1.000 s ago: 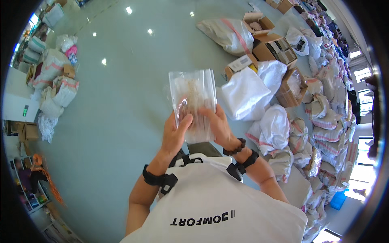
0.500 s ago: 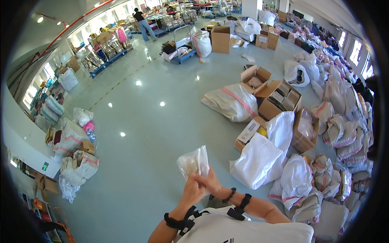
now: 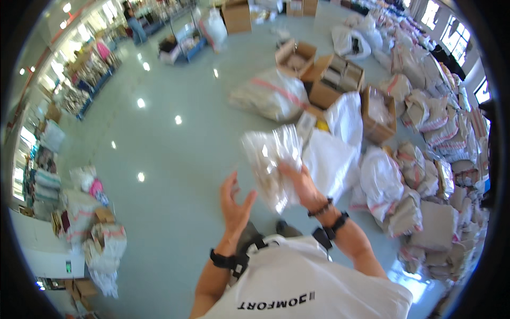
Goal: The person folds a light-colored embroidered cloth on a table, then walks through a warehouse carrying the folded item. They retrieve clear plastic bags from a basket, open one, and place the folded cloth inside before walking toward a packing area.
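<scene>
A clear plastic bag (image 3: 271,162) with something beige inside hangs in front of me, above the floor. My right hand (image 3: 300,183) grips its right side, the thumb lying across the plastic. Just left of the bag is my left hand (image 3: 235,204), apart from it, fingers spread and slightly curled with nothing in them. Beyond the bag, to its right, lies a large white sack (image 3: 332,159). What exactly the bag contains cannot be made out through the shiny plastic.
Opened cardboard boxes (image 3: 319,98) and a white sack with a red stripe (image 3: 260,101) stand ahead right. Piled sacks (image 3: 425,159) line the right side. More sacks (image 3: 103,244) lie at left. A blue trolley (image 3: 194,50) and a person (image 3: 134,24) are far off.
My left hand has let go of the bag and moved left, its fingers opening. The bag, now held by my right hand alone, is spread wider. The whole view has shifted.
</scene>
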### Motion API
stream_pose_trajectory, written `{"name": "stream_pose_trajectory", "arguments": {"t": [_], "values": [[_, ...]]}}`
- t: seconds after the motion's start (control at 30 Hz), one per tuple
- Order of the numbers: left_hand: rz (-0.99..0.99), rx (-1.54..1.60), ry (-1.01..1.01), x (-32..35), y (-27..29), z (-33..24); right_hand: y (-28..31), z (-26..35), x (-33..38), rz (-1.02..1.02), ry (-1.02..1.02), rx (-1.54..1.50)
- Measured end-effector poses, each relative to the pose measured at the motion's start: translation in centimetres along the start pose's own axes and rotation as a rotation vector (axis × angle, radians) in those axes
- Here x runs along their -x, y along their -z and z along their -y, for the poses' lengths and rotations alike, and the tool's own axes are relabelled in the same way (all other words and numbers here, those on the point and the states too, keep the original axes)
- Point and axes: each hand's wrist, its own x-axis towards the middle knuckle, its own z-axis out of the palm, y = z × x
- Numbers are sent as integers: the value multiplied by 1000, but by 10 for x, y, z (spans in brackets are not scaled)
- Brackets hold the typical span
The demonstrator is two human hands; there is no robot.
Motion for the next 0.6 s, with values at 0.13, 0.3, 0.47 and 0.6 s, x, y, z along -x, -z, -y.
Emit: {"name": "stream_pose_trajectory", "arguments": {"t": [0.13,0.3,0.47,0.6], "values": [[507,1077,537,-39,6,58,-38,2,-2,164,15,-40],[597,1238,625,-57,21,66,-64,-14,-11,135,86,108],[748,1124,728,-69,39,100,-46,-36,-8,-136,265,240],[739,1048,877,-69,36,106,-24,-55,16,-306,283,313]]}}
